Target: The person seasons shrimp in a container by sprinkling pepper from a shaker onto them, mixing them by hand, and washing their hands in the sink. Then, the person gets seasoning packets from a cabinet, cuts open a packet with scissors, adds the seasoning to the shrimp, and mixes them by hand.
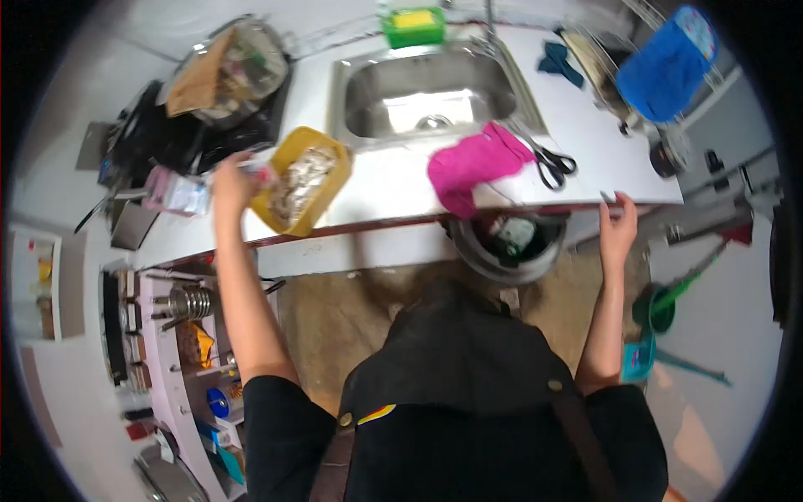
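Note:
My left hand (230,184), blurred by motion, is above the left part of the counter. Its fingers look closed on a clear plastic packet (261,174), smeared at the left side of a yellow tub (339,177). Pale, flaky-looking pieces lie in the tub; their kind is unclear. A pink-and-white package (174,192) is on the hand's other side. My right hand (618,222) is at the counter's front edge, fingers apart. By one fingertip is a small grey thing too tiny to name. Black-handled scissors (552,166) and a bright pink cloth (473,170) lie to its left.
A steel sink (339,105) is set into the white counter (606,155), with a green basket (416,38) behind it. A bin (506,268) stands below the front edge. Left are a bagged bundle (234,75) and shelves (163,335); right, a blue mitt (669,67).

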`<state>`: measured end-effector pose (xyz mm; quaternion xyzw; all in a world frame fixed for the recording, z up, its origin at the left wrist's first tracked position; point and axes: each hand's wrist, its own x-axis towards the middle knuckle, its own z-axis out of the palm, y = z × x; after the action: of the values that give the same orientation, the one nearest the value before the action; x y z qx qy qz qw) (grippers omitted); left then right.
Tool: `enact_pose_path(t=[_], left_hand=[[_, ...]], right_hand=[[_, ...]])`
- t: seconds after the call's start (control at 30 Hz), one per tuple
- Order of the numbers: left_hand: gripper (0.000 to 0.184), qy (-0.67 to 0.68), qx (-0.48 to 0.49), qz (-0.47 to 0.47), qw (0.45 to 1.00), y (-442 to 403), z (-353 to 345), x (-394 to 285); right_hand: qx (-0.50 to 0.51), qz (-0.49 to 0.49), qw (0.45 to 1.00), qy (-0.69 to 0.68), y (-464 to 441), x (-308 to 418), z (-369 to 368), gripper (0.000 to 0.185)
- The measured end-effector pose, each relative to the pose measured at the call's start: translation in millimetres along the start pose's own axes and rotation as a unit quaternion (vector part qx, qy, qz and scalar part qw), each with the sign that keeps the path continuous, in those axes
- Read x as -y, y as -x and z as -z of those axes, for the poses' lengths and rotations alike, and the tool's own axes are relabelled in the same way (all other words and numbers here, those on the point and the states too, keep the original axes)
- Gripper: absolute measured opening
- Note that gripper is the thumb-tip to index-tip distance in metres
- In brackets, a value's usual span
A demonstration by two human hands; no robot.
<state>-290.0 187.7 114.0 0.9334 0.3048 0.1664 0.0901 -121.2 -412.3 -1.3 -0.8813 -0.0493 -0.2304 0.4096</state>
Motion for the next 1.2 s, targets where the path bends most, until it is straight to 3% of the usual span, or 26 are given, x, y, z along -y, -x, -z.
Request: enact_pose_path(t=[0.1, 0.17, 0.2, 0.27, 0.3, 0.37, 0.4, 0.47, 0.5, 0.57, 0.6, 0.67, 0.7, 0.73, 0.77, 0.83, 0.87, 0.93, 0.97, 1.0, 1.03, 1.07, 1.1, 1.13, 1.17, 1.2], left_hand=[[0.029, 0.215, 0.027, 0.047, 0.975, 20, 21, -7], [0.021, 0.394, 0.092, 0.104, 0.908, 59, 22, -48], [0.021, 0.423, 0.182, 0.049, 0.886, 74, 4, -42], [0.024, 0.392, 0.287, 0.118, 0.866, 123, -33, -108], [0.028, 0.439, 0.374, 0.184, 0.796, 146, -58, -134], [0.033, 0.469, 0.563, 0.208, 0.648, 173, -150, -159], [0.03, 0.455, 0.54, 0.27, 0.655, 193, -183, -184], [0.034, 0.521, 0.522, 0.323, 0.593, 216, -263, -212], [0.034, 0.525, 0.487, 0.056, 0.696, 226, -326, -210], [0.038, 0.578, 0.479, 0.057, 0.658, 228, -384, -247], [0.043, 0.628, 0.498, 0.32, 0.505, 226, -392, -280], [0.05, 0.527, 0.519, 0.296, 0.605, 225, -406, -303], [0.053, 0.473, 0.55, 0.28, 0.628, 220, -405, -311], [0.058, 0.419, 0.621, 0.262, 0.608, 211, -399, -313], [0.054, 0.38, 0.645, 0.034, 0.662, 212, -388, -307], [0.043, 0.374, 0.675, -0.086, 0.63, 210, -322, -288], [0.036, 0.432, 0.702, 0.021, 0.566, 189, -236, -278], [0.024, 0.477, 0.583, -0.036, 0.657, 156, -134, -228], [0.022, 0.486, 0.469, -0.014, 0.738, 138, -95, -201], [0.02, 0.561, 0.3, -0.072, 0.768, 124, -89, -150], [0.021, 0.427, 0.192, -0.067, 0.881, 99, -45, -128], [0.022, 0.297, 0.13, -0.006, 0.946, 79, -24, -98], [0.024, 0.234, 0.069, -0.028, 0.969, 61, -16, -61], [0.029, 0.141, 0.081, -0.049, 0.985, 46, -15, -28], [0.045, 0.097, 0.193, -0.034, 0.976, 36, -5, -24], [0.062, 0.051, 0.302, -0.02, 0.952, 28, 4, -19]], right_hand=[[-0.029, -0.014, 0.999, 0.014, 3, -5, 17, 0.033], [-0.033, -0.043, 0.998, 0.018, 9, -7, 29, 0.031], [-0.031, -0.064, 0.997, 0.013, 15, -18, 34, 0.031], [-0.03, -0.096, 0.995, 0.008, 30, -31, 46, 0.031], [-0.029, -0.116, 0.993, 0.008, 38, -38, 51, 0.031], [-0.02, -0.15, 0.988, -0.003, 59, -56, 63, 0.031], [-0.015, -0.16, 0.987, -0.007, 71, -66, 67, 0.031], [0.004, -0.194, 0.981, -0.026, 89, -71, 77, 0.031], [0.02, -0.22, 0.974, -0.04, 96, -69, 82, 0.031], [0.02, -0.217, 0.976, -0.021, 108, -67, 86, 0.029], [0.023, -0.234, 0.972, -0.023, 110, -65, 86, 0.029], [0.029, -0.246, 0.968, -0.03, 113, -61, 80, 0.028], [0.03, -0.24, 0.97, -0.035, 113, -59, 77, 0.027], [0.033, -0.233, 0.971, -0.04, 107, -54, 71, 0.027], [0.037, -0.227, 0.972, -0.049, 101, -48, 64, 0.026], [0.052, -0.18, 0.979, -0.077, 85, -35, 47, 0.025], [0.056, -0.159, 0.981, -0.093, 78, -26, 37, 0.024], [0.07, -0.121, 0.978, -0.154, 59, 6, 8, 0.025], [0.074, -0.092, 0.977, -0.176, 50, 16, -10, 0.026], [0.115, -0.082, 0.977, -0.16, 42, 42, -26, 0.025], [0.13, -0.028, 0.969, -0.21, 37, 79, -46, 0.026], [0.187, -0.048, 0.962, -0.192, 36, 119, -63, 0.025], [0.221, 0.02, 0.94, -0.258, 39, 135, -96, 0.025], [0.271, 0.013, 0.912, -0.308, 48, 172, -117, 0.027], [0.329, 0.035, 0.896, -0.296, 60, 187, -154, 0.035], [0.441, -0.074, 0.823, -0.349, 70, 224, -167, 0.049]])
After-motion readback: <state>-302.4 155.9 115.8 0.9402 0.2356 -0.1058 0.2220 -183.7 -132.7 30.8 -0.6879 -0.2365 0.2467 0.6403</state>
